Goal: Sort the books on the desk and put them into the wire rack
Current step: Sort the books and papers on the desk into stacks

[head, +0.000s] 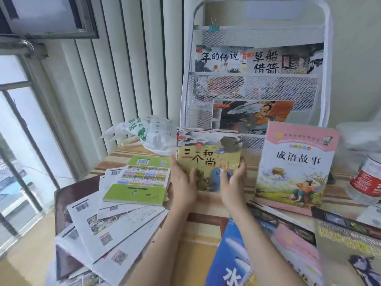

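— Nearest me, at six o'clock, what lies on the tabletop (198, 234)?

— A blue book (228, 254), with white leaflets (115, 219) fanned out at eight o'clock. Just beyond, my left hand (182, 186) and right hand (232, 187) clamp a stack of picture books (209, 159) between them, one on each side edge, thumbs curled over the front cover.

— How do you finish this well?

— I'd tap the stack's bottom edge on the tabletop so the edges square up, keep both sides pressed evenly, then lift it as one block into a pocket of the wire rack (253, 87) at twelve o'clock.

— Which way does the stack point?

— It stands upright, cover facing me, title readable; its long axis runs nine to three. A pink book (294, 164) leans at two o'clock, and more books already stand in the rack's upper pockets.
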{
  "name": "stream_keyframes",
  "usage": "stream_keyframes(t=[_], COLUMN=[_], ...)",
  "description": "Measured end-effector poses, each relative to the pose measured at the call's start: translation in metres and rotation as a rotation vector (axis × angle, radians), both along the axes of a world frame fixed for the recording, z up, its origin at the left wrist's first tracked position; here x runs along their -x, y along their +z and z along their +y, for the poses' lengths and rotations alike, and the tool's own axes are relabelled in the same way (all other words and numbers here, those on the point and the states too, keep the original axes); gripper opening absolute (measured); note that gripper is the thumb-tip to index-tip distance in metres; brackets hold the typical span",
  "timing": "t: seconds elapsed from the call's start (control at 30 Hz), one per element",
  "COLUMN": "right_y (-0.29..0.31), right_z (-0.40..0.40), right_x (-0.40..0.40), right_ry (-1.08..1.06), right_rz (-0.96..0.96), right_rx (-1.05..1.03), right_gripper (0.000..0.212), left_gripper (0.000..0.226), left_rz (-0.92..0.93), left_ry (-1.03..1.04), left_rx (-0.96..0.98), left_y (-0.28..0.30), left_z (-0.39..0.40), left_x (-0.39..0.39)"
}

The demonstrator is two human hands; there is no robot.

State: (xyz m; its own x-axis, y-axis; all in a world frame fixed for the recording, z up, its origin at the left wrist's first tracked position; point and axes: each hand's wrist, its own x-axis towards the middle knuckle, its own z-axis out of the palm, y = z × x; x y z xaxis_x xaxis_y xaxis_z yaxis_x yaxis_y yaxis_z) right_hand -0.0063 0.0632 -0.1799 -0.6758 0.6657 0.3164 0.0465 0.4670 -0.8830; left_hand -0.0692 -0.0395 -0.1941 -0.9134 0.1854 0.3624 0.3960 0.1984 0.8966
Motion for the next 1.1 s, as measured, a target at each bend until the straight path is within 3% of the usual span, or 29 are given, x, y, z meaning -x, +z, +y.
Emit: stream_keyframes(t=[0.27, 0.47, 0.53, 0.7, 0.9, 1.0, 1.1], right_y=[-0.008, -0.008, -0.006, 0.001, 0.020, 0.027, 0.036], right_z=[0.003, 0.004, 0.001, -0.008, -0.015, -0.019, -0.023], right_x=[0.011, 0.010, 0.008, 0.001, -0.013, -0.029, -0.054], right_ry=[0.043, 0.033, 0.025, -0.024, -0.115, -0.054, -0.001], right_rz=[-0.040, -0.037, -0.018, 0.028, 0.034, -0.016, -0.076], right_rx=[-0.016, -0.048, -0.024, 0.010, 0.059, 0.067, 0.097], right_gripper=[0.076, 0.078, 0.076, 0.068, 0.064, 0.064, 0.061], left_gripper=[0.045, 0.038, 0.040, 0.071, 0.065, 0.070, 0.077], left_rz=[-0.021, -0.027, -0.027, -0.005, 0.139, 0.175, 0.010], left_ry=[0.068, 0.077, 0.076, 0.098, 0.215, 0.287, 0.331], left_rx=[-0.001, 0.022, 0.021, 0.064, 0.114, 0.437, 0.795], left_y=[0.003, 0.003, 0.001, 0.002, 0.022, 0.031, 0.034], left_z=[0.000, -0.002, -0.002, -0.001, 0.000, -0.015, -0.044], left_x=[0.003, 0.000, 0.001, -0.008, -0.040, -0.044, -0.045])
